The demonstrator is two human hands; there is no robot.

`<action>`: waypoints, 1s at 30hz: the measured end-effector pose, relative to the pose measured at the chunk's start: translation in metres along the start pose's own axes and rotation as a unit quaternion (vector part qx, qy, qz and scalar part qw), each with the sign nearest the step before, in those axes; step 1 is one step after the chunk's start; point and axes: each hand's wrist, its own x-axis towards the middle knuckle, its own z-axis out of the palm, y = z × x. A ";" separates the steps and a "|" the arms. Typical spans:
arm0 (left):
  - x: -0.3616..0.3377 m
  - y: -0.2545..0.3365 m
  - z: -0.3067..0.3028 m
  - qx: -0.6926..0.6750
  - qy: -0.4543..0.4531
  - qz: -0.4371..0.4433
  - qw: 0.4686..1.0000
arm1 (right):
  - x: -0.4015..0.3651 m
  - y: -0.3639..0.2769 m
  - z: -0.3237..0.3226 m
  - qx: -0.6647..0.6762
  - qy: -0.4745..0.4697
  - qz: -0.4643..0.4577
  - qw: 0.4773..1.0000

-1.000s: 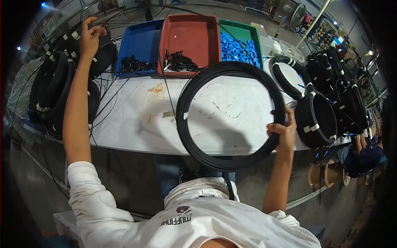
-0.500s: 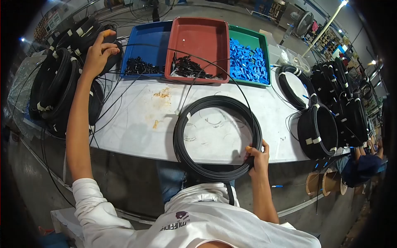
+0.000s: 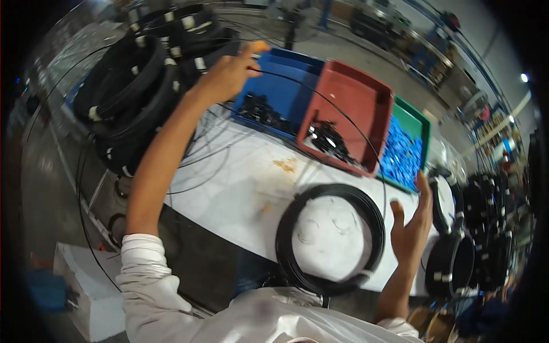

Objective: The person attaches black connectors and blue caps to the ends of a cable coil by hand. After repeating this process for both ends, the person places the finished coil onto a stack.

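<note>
A coil of black cable (image 3: 284, 243) lies at the front edge of the white table (image 3: 229, 188), overhanging it slightly. My left hand (image 3: 229, 77) is raised over the blue tray's left side, its fingers pinched on a loose length of black cable (image 3: 345, 112). That length arcs over the trays and comes down on the right, near the coil. My right hand (image 3: 413, 231) is off the coil, just to its right, with thumb and fingers spread and nothing in it.
Behind the coil stand a blue tray (image 3: 290, 64) with small black parts, a red tray (image 3: 357, 86) with black pieces, and a green tray (image 3: 422, 117) of blue connectors. Taped cable coils (image 3: 128, 80) are stacked left; more coils (image 3: 452, 266) stand right.
My right hand has let go of the coil and opened beside it. The view has turned, shifting the trays and coil rightward. My left hand still pinches the cable.
</note>
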 end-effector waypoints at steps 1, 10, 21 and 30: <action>0.001 0.001 0.000 0.027 0.014 0.002 1.000 | 0.038 -0.029 0.010 0.057 0.019 -0.104 0.993; -0.048 -0.007 -0.088 0.225 0.128 -0.057 0.964 | 0.264 -0.240 0.235 0.055 -0.363 -0.385 0.847; -0.067 -0.006 -0.085 0.520 0.001 -0.343 0.782 | 0.242 -0.297 0.297 0.091 -0.264 -0.428 0.860; -0.061 -0.012 -0.105 0.479 0.023 -0.332 0.812 | 0.267 -0.316 0.289 0.117 -0.271 -0.540 0.788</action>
